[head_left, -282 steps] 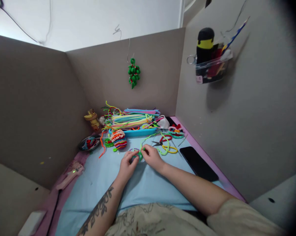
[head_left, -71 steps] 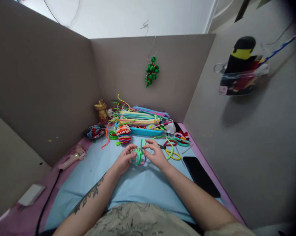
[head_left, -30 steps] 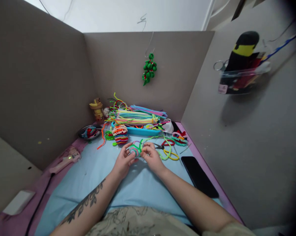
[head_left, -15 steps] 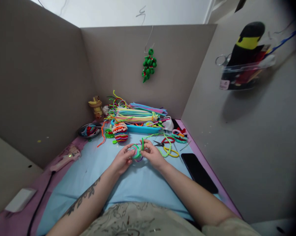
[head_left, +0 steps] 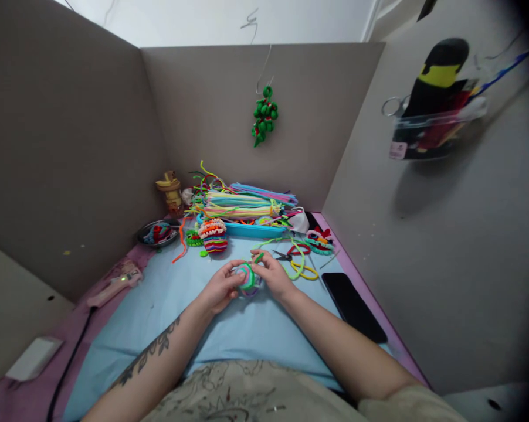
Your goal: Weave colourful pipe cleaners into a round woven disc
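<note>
A small round ball of wound fuzzy wire in green, pink and purple (head_left: 247,277) is held between the two hands, just above the light blue cloth (head_left: 247,334). The left hand (head_left: 219,287) is curled around the left side of the ball, with its fingers closed on it. The right hand (head_left: 273,275) is closed on the right side, and a bright green fuzzy wire (head_left: 258,257) is pinched at its fingertips. This wire is seen to run on from the ball, away to the right past the right hand. Just beyond the right hand, small dark scissors (head_left: 283,255) and loose loops of red and yellow fuzzy wire (head_left: 302,269) are laid on the cloth. A flat black phone (head_left: 353,305) is seen to the right of the right arm. Past both hands, a long blue tray (head_left: 251,230) is piled with a bundle of straight fuzzy wires in many colours (head_left: 242,205). A striped ball of orange, white, red and blue fuzzy wire (head_left: 213,235) is set beyond the left hand, near the tray. Far to the left of the left hand, a pink glue gun (head_left: 115,283) is laid on the purple table edge.
</note>
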Available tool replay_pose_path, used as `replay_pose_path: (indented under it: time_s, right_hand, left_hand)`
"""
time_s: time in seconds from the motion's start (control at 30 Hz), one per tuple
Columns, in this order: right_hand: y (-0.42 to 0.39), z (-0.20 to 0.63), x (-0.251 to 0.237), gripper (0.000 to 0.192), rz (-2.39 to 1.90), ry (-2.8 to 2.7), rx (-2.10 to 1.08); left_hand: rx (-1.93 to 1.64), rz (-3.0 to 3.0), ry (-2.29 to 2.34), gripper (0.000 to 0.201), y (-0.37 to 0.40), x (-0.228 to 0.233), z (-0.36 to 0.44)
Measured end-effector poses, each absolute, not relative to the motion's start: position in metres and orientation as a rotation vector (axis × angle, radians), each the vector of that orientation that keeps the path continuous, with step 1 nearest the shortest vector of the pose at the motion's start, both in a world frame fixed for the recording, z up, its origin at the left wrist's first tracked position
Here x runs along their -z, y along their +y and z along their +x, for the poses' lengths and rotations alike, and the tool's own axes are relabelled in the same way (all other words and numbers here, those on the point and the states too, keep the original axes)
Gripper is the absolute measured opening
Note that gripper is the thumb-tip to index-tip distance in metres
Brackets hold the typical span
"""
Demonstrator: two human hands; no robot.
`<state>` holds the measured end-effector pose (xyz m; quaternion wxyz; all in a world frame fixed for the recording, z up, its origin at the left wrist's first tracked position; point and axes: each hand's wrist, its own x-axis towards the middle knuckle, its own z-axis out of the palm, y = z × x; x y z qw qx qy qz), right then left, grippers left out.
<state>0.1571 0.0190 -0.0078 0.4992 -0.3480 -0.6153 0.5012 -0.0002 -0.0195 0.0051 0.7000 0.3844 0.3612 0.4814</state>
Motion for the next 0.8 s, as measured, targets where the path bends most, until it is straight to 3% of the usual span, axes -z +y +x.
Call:
replay_pose_path:
  time_s: [0.23,0.43,0.8]
  right_hand:
    - [0.021,0.153,0.019,0.041,-1.024,-1.426,-1.053]
    - [0.009,0.155,0.001,0.012,-0.96,-1.659,-0.721]
    - [0.016,0.169,-0.007,0.02,-0.827,-1.8,-0.418]
  left_hand:
    - [-1.086,0.861,0.804,0.043,-0.017,-0.003,-0.003]
    - [-1.129,0.88,0.796,0.041,-0.018,-0.005,-0.002]
    - [-1.17,0.966,0.786,0.043,-0.018,-0.007,-0.006]
